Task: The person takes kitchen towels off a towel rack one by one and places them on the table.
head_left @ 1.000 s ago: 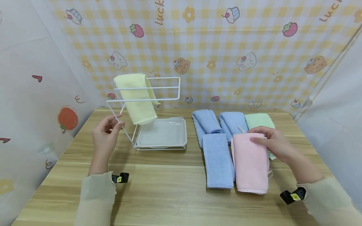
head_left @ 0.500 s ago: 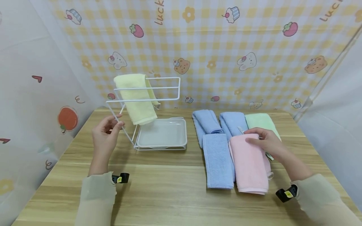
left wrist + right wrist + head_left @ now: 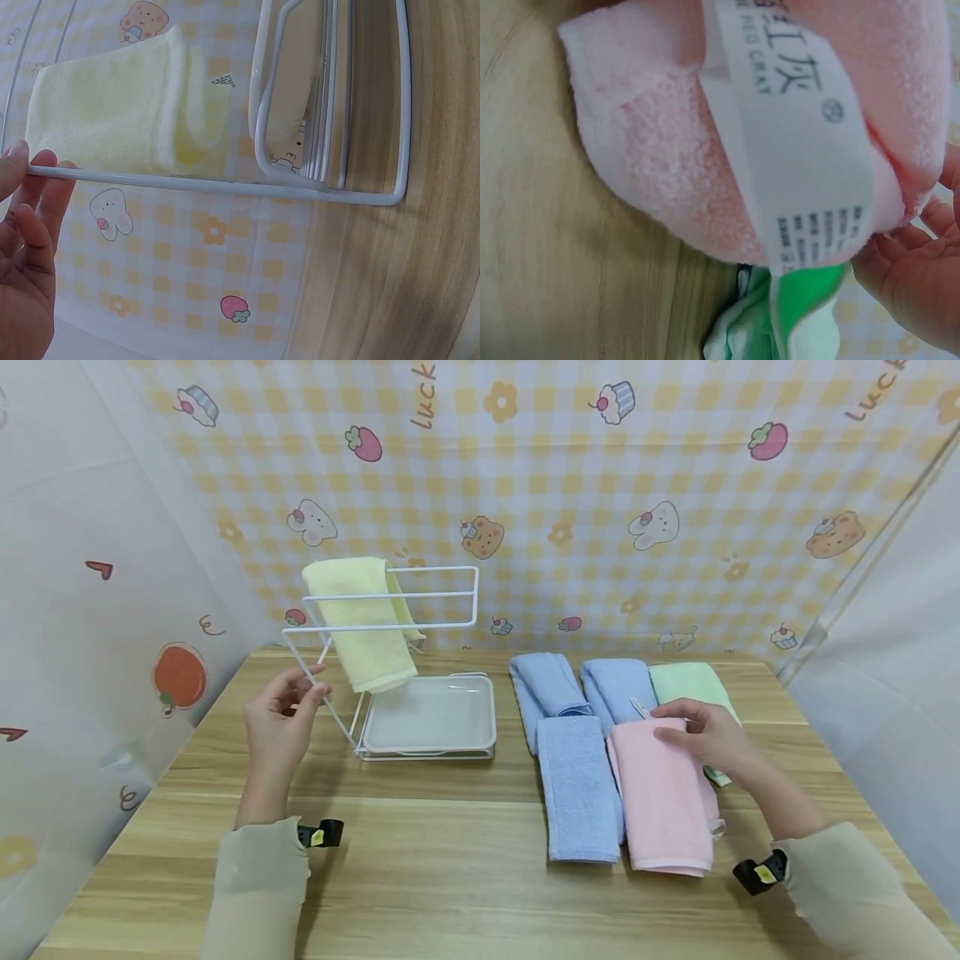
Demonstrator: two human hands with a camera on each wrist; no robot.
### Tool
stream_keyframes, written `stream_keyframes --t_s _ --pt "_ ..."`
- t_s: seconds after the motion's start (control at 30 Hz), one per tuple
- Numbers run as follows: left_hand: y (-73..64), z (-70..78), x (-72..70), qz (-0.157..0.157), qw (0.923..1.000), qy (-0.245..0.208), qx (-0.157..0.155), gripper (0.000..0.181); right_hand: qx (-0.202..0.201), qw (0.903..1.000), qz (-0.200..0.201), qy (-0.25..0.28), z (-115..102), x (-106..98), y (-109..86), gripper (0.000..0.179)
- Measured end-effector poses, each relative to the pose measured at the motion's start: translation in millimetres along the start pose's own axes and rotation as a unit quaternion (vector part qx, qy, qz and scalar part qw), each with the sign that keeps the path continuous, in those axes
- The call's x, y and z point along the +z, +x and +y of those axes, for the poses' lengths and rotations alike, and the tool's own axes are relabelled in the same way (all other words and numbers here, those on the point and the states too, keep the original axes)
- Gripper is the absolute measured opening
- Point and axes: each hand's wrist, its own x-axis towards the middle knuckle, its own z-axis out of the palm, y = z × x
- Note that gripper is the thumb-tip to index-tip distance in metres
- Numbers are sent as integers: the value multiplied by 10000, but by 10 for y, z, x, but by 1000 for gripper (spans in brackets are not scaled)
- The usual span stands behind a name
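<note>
My left hand (image 3: pixel 282 714) pinches the slanted side bar of a white wire rack (image 3: pixel 390 627) between thumb and fingers. Over the rack's back bar hangs a folded yellow towel (image 3: pixel 363 643); in the left wrist view the yellow towel (image 3: pixel 105 112) hangs beside the gripped bar. My right hand (image 3: pixel 712 742) holds the upper end of a folded pink towel (image 3: pixel 666 802), thumb in front and fingers behind. A white printed label hangs from the pink towel (image 3: pixel 667 142) in the right wrist view. Its lower end lies near the table, beside a blue towel (image 3: pixel 579 789).
A shallow pale tray (image 3: pixel 491 714) sits in the rack's base. Behind the pink towel lie two more folded blue towels and a green towel (image 3: pixel 690 681), all on the wooden table (image 3: pixel 420 877). A patterned cloth (image 3: pixel 555 485) hangs behind the table.
My right hand has shifted slightly left with the pink towel's upper end, tilting the towel that way. The left hand and the rack have not moved.
</note>
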Motion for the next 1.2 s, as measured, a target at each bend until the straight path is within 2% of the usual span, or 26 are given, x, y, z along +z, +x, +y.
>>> stream_keyframes --t_s 0.23,0.5,0.7,0.97,1.2 --pt "0 -9 5 18 10000 -30 -47 21 -401 9978 -82 -514 -16 63 45 27" --pt "-6 7 3 2 10000 -29 -41 21 -416 9962 -222 -735 -32 107 84 25" --pt "4 14 10 -16 9999 -81 -58 21 -661 9913 -174 -1122 -37 59 142 20" --pt "3 14 10 18 10000 -72 -51 20 -899 9878 -126 -1265 -235 -23 263 20" --pt "4 6 2 14 10000 -72 -29 21 -1115 9852 -12 -1305 -497 -44 423 22"
